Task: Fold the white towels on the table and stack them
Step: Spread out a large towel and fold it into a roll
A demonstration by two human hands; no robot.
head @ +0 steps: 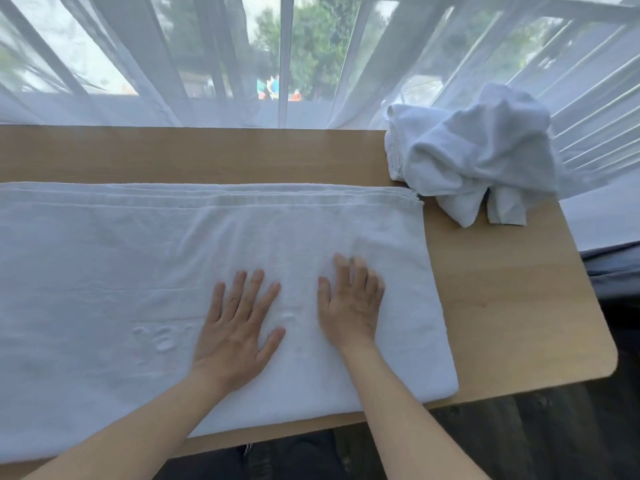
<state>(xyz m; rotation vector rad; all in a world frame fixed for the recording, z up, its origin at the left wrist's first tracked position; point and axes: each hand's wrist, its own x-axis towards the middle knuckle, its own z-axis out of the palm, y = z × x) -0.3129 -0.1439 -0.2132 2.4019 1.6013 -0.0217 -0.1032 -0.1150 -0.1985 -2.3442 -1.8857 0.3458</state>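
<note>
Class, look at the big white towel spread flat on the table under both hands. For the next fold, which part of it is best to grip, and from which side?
Probably the spread towel's short right-hand edge, pinched at its two corners, coming in from the right. That end lies free on bare table, while the left end runs out of view. The left hand and right hand only press flat, no grip.

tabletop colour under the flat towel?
Light tan wood-grain table, plain; the head view shows it beside the white towel.
</note>
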